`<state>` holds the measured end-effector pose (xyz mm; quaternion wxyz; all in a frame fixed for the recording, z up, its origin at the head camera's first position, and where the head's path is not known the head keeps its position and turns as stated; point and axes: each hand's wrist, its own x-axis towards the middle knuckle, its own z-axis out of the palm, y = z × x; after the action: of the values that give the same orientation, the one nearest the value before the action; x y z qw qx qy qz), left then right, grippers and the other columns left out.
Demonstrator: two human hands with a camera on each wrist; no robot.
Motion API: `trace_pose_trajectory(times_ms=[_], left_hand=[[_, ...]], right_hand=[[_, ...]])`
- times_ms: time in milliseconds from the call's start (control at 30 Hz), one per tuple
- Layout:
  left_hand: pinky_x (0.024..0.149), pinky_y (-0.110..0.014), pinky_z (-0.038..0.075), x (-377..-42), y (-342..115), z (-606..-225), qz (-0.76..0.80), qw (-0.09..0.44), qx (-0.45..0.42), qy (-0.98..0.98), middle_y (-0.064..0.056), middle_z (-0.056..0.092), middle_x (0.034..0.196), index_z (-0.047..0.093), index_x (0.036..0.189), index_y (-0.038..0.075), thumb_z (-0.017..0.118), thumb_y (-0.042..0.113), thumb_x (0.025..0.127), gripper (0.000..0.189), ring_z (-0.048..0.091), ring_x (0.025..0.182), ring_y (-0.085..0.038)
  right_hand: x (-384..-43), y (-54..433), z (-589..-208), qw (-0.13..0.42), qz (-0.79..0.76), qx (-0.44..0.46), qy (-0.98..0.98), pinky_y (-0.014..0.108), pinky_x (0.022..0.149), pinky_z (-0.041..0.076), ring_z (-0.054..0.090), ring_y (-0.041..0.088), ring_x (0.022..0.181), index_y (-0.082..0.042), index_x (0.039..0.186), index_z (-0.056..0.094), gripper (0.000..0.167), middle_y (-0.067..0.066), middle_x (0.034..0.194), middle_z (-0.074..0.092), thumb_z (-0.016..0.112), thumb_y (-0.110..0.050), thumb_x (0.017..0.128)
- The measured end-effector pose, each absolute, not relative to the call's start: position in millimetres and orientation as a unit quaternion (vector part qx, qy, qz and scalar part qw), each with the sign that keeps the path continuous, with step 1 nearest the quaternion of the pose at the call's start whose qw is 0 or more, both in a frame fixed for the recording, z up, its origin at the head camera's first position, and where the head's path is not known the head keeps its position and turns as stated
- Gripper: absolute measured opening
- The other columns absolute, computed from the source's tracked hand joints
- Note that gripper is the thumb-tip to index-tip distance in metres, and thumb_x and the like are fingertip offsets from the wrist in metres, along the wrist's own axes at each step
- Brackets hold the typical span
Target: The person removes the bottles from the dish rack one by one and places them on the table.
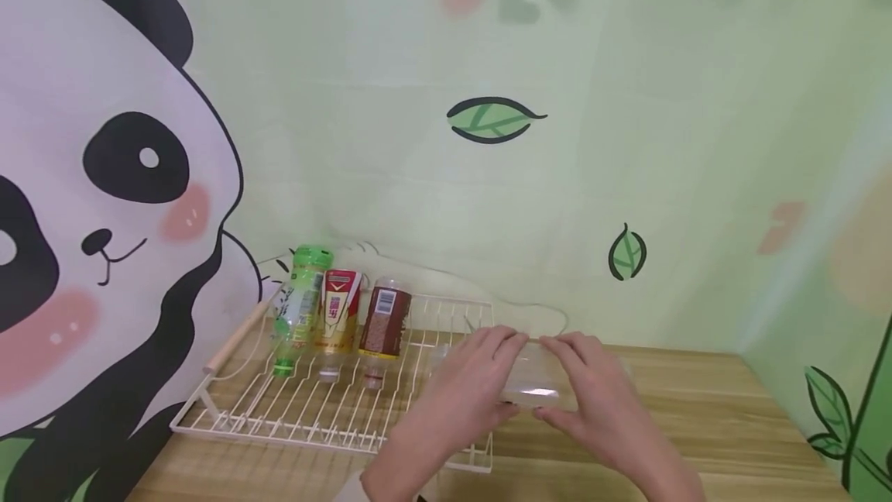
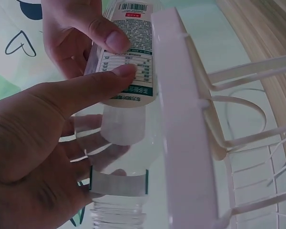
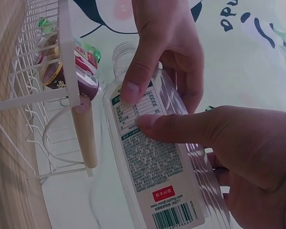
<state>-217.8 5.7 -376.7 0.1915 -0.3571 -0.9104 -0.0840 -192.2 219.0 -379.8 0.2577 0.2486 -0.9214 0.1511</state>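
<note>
Both hands hold a clear, empty plastic bottle with a printed white label point(image 3: 152, 167) between them. In the head view the bottle point(image 1: 535, 378) lies sideways at the right end of a white wire rack. My left hand point(image 1: 474, 370) grips its neck half, the thumb pressed on the label point(image 2: 128, 71) and the fingers curled behind the clear wall. The right hand point(image 1: 595, 390) grips the other half, its thumb point(image 3: 150, 121) close to the left thumb. The bottle's neck shows no cap in the left wrist view.
The white wire rack point(image 1: 331, 448) with a wooden handle point(image 1: 237, 338) stands on the wood-grain table point(image 1: 697, 409). On its left part, neck down, lie a green bottle point(image 1: 303, 300), a red-and-yellow bottle point(image 1: 340, 312) and a brown-labelled bottle point(image 1: 385, 324). Behind hangs a panda-print cloth point(image 1: 543, 200).
</note>
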Motion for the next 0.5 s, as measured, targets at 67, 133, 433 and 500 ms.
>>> trace_pose_trajectory(times_ms=[67,133,433,500], left_hand=[[0.121,-0.040,0.044,-218.6,5.1,-377.0,-0.091,0.179,-0.352,-0.914,-0.007,0.058,0.151,0.049,0.156,0.009,0.095,0.041,0.080,0.094,0.056,0.139,-0.024],[0.119,-0.042,0.047,-219.3,3.9,-377.4,-0.101,0.164,-0.347,-0.918,-0.007,0.059,0.149,0.049,0.156,0.010,0.096,0.038,0.080,0.093,0.057,0.137,-0.024],[0.114,-0.041,0.052,-220.2,2.0,-377.7,-0.057,0.181,-0.350,-0.918,-0.004,0.060,0.147,0.052,0.152,0.013,0.096,0.038,0.081,0.087,0.059,0.135,-0.026],[0.114,-0.041,0.052,-220.1,2.5,-377.9,-0.049,0.186,-0.348,-0.917,-0.003,0.060,0.148,0.053,0.152,0.013,0.096,0.039,0.080,0.087,0.059,0.135,-0.026]], right_hand=[[-192.5,218.9,-379.9,0.259,0.141,0.250,-0.922,0.054,0.098,0.057,0.062,0.031,0.119,-0.004,0.140,0.065,0.087,0.010,0.131,0.065,0.105,-0.026,0.066],[-193.0,218.2,-380.8,0.260,0.132,0.252,-0.923,0.054,0.099,0.056,0.062,0.031,0.119,-0.004,0.138,0.066,0.085,0.011,0.131,0.065,0.105,-0.026,0.066],[-194.7,206.9,-385.1,0.247,0.110,0.237,-0.933,0.062,0.104,0.051,0.059,0.036,0.125,-0.004,0.140,0.062,0.085,0.012,0.135,0.065,0.103,-0.026,0.068],[-194.6,204.9,-386.1,0.242,0.110,0.235,-0.935,0.063,0.104,0.051,0.058,0.036,0.127,-0.004,0.142,0.062,0.086,0.012,0.137,0.065,0.102,-0.025,0.070]])
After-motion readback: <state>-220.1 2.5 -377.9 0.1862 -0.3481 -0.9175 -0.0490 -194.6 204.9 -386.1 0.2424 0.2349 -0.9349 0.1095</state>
